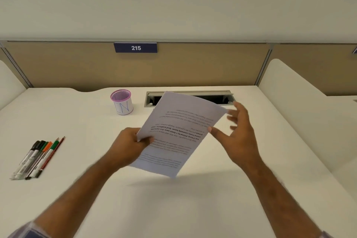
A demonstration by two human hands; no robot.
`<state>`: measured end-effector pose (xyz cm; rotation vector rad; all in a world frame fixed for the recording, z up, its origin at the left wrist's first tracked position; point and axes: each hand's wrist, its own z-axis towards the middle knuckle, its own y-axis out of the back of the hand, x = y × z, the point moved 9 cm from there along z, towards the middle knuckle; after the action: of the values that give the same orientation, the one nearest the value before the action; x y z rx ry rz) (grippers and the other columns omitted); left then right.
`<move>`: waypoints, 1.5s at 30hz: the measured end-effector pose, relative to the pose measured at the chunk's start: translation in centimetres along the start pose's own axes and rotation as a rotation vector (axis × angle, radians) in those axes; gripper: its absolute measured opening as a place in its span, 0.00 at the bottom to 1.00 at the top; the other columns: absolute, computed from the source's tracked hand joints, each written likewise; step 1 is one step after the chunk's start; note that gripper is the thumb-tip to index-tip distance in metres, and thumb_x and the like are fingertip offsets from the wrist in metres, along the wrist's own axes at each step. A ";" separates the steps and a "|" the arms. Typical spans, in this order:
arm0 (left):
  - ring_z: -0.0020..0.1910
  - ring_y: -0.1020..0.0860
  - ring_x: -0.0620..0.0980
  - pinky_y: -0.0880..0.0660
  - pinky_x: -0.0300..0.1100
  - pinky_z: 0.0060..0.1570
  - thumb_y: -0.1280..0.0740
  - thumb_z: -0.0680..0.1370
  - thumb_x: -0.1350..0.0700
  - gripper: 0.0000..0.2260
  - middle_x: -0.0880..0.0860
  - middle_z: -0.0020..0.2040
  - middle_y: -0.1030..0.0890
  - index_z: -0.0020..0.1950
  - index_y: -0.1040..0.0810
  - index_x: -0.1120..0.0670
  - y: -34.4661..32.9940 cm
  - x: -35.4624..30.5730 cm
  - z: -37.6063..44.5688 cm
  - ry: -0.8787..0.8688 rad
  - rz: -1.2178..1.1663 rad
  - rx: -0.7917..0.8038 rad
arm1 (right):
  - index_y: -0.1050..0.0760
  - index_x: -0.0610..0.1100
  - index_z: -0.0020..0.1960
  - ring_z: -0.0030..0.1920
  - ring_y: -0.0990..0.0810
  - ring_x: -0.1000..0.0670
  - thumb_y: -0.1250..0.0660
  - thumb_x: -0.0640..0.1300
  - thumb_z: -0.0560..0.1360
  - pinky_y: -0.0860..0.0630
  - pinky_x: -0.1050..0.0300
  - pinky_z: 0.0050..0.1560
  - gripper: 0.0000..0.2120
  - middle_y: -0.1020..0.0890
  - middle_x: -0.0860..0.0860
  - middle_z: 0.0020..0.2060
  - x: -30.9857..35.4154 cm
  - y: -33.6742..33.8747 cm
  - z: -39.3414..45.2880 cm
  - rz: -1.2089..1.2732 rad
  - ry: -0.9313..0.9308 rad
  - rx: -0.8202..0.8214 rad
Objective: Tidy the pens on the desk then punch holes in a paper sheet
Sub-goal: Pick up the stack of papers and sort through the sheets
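The paper sheet (173,133) is up in the air over the middle of the white worktop (193,208), tilted, with printed words on it. The left hand (131,143) has its grip closed on the sheet's left edge, thumb on top and fingers under. The right hand (235,137) has a wide grip, fingers spread. Its thumb is at the right edge of the sheet, but I cannot tell if it touches.

The sheet looks very light and thin. It bends a bit, so it is floppy, not stiff. It could crease or tear if pulled hard. I think holding it by two side edges would keep it flat.

The pens (36,158) lie side by side on the left of the worktop, well apart from the sheet. They look hard, smooth and round, so they may roll. A mesh pen cup (122,102) with a purple rim stands near the back, with no pens seen in it. No hole punch is in view.
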<state>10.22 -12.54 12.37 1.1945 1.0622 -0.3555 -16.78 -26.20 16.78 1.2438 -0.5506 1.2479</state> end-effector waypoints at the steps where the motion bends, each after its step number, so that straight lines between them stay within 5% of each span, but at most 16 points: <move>1: 0.40 0.19 0.48 0.26 0.38 0.38 0.31 0.78 0.58 0.06 0.47 0.42 0.15 0.45 0.15 0.50 0.4 -0.7 0.2 -0.019 0.051 0.031 | 0.44 0.53 0.74 0.64 0.28 0.52 0.22 0.50 0.67 0.28 0.56 0.61 0.44 0.27 0.52 0.66 1.1 0.4 0.2 -0.036 0.046 -0.006; 6: 0.36 0.22 0.43 0.29 0.36 0.35 0.32 0.79 0.57 0.11 0.42 0.39 0.17 0.40 0.19 0.43 1.9 -4.1 0.8 -0.118 0.312 0.142 | 0.44 0.59 0.74 0.65 0.33 0.57 0.25 0.56 0.68 0.33 0.59 0.63 0.42 0.31 0.62 0.68 5.1 -0.7 0.6 -0.102 0.134 0.199; 10: 0.33 0.24 0.43 0.31 0.34 0.32 0.33 0.79 0.56 0.15 0.40 0.34 0.19 0.34 0.22 0.41 2.0 -5.9 0.8 -0.168 0.399 0.169 | 0.22 0.56 0.59 0.49 0.19 0.54 0.31 0.48 0.74 0.21 0.58 0.48 0.14 0.17 0.56 0.51 6.3 -3.3 0.1 -0.067 0.171 0.398; 12: 0.34 0.23 0.42 0.31 0.32 0.32 0.33 0.79 0.56 0.12 0.40 0.35 0.18 0.37 0.21 0.43 2.1 -6.4 0.7 -0.174 0.412 0.180 | 0.18 0.54 0.50 0.42 0.17 0.51 0.34 0.46 0.77 0.19 0.60 0.40 0.07 0.16 0.54 0.42 5.8 -3.8 -0.1 -0.008 0.126 0.396; 17: 0.42 0.20 0.34 0.28 0.26 0.36 0.28 0.75 0.54 0.06 0.34 0.42 0.17 0.49 0.16 0.42 4.4 -5.9 0.8 -0.183 0.306 0.112 | 0.18 0.49 0.45 0.38 0.17 0.53 0.33 0.43 0.77 0.22 0.61 0.37 0.06 0.15 0.54 0.39 3.6 -3.0 0.3 0.079 0.045 0.346; 23: 0.61 0.27 0.36 0.32 0.35 0.59 0.21 0.62 0.40 0.40 0.39 0.61 0.23 0.70 0.34 0.36 9.7 -1.5 0.6 -0.143 0.006 -0.249 | 0.18 0.52 0.46 0.39 0.16 0.50 0.30 0.46 0.74 0.20 0.53 0.41 0.03 0.14 0.56 0.43 0.6 -1.0 0.2 0.256 -0.113 0.259; 27: 0.66 0.25 0.50 0.29 0.49 0.66 0.19 0.56 0.38 0.54 0.51 0.67 0.24 0.77 0.40 0.45 7.8 2.8 0.3 0.017 -0.372 -0.151 | 0.17 0.49 0.47 0.44 0.16 0.44 0.28 0.44 0.73 0.20 0.47 0.47 0.04 0.13 0.51 0.45 -0.8 -0.5 0.2 0.358 -0.192 0.235; 29: 0.64 0.22 0.54 0.24 0.52 0.62 0.19 0.58 0.41 0.50 0.54 0.66 0.21 0.76 0.36 0.48 5.8 3.1 0.1 -0.001 -0.522 -0.006 | 0.16 0.48 0.48 0.46 0.15 0.44 0.27 0.43 0.72 0.19 0.49 0.48 0.05 0.13 0.50 0.46 -1.1 -0.7 0.1 0.413 -0.215 0.248; 33: 0.56 0.18 0.61 0.18 0.50 0.51 0.24 0.69 0.44 0.24 0.57 0.58 0.16 0.62 0.20 0.50 2.6 3.2 -0.7 0.015 -0.576 0.197 | 0.16 0.47 0.50 0.45 0.15 0.46 0.27 0.46 0.69 0.19 0.55 0.44 0.10 0.13 0.48 0.48 -1.7 -1.8 -0.3 0.475 -0.257 0.327; 36: 0.54 0.17 0.60 0.21 0.56 0.57 0.26 0.73 0.51 0.14 0.58 0.56 0.15 0.58 0.17 0.53 2.3 3.9 -0.5 0.080 -0.634 0.152 | 0.17 0.46 0.50 0.45 0.14 0.45 0.26 0.46 0.68 0.19 0.56 0.41 0.11 0.13 0.48 0.47 -2.5 -2.4 -0.6 0.452 -0.283 0.340; 40: 0.53 0.16 0.57 0.22 0.54 0.56 0.28 0.73 0.54 0.15 0.55 0.54 0.14 0.57 0.17 0.56 1.9 3.6 -0.7 0.074 -0.587 0.079 | 0.17 0.49 0.47 0.42 0.14 0.46 0.27 0.44 0.71 0.17 0.55 0.40 0.05 0.13 0.51 0.44 -3.6 -2.2 -0.4 0.394 -0.281 0.249; 45: 0.48 0.15 0.47 0.20 0.37 0.44 0.29 0.76 0.56 0.05 0.48 0.50 0.13 0.49 0.14 0.48 2.1 3.3 -0.7 0.003 -0.563 -0.118 | 0.18 0.52 0.47 0.42 0.15 0.49 0.26 0.45 0.72 0.18 0.58 0.42 0.05 0.14 0.56 0.42 -4.1 -2.1 -0.4 0.330 -0.212 0.154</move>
<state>13.08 -10.21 10.90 0.7745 1.3965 -0.7139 -16.25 -27.08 12.27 1.4665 -0.8533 1.4629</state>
